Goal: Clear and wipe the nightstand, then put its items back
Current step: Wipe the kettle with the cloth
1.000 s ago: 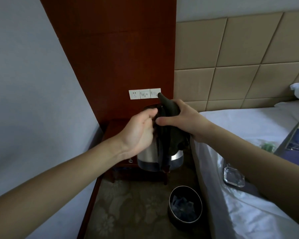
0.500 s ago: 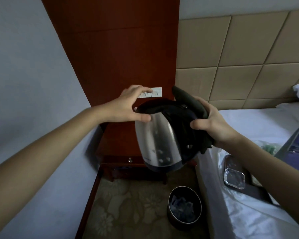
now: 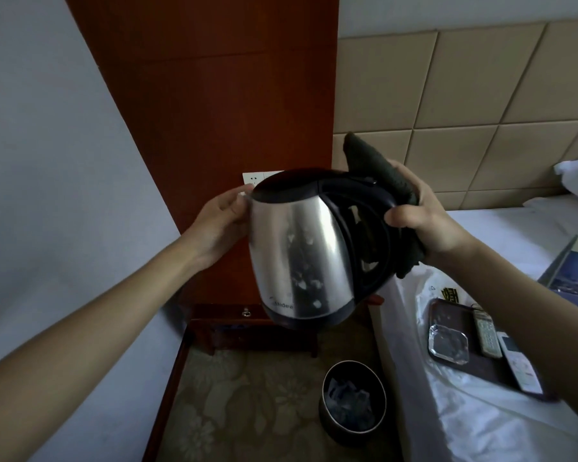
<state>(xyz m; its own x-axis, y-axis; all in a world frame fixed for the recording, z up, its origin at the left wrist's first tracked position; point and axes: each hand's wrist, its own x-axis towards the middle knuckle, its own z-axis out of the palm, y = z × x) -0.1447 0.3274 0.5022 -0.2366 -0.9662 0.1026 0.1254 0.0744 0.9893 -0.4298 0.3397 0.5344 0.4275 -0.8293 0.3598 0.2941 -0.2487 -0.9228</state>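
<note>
A steel electric kettle (image 3: 301,255) with a black lid and handle hangs in the air, tilted, in front of the red-brown nightstand (image 3: 227,315). My right hand (image 3: 424,218) grips its handle together with a dark cloth (image 3: 377,168) that sticks up above my fingers. My left hand (image 3: 221,225) rests flat against the kettle's left side near the spout. The kettle hides most of the nightstand's top.
On the white bed (image 3: 501,428) at right lie a dark tray (image 3: 461,361) with a glass ashtray (image 3: 447,345), two remotes (image 3: 488,335) and a booklet (image 3: 571,271). A round bin (image 3: 352,401) stands on the floor below. A wall socket (image 3: 252,178) sits behind the kettle.
The kettle has risen off the nightstand and come toward me, tilted. My left hand slid from its top rim to its left side. My right hand stays on handle and cloth.
</note>
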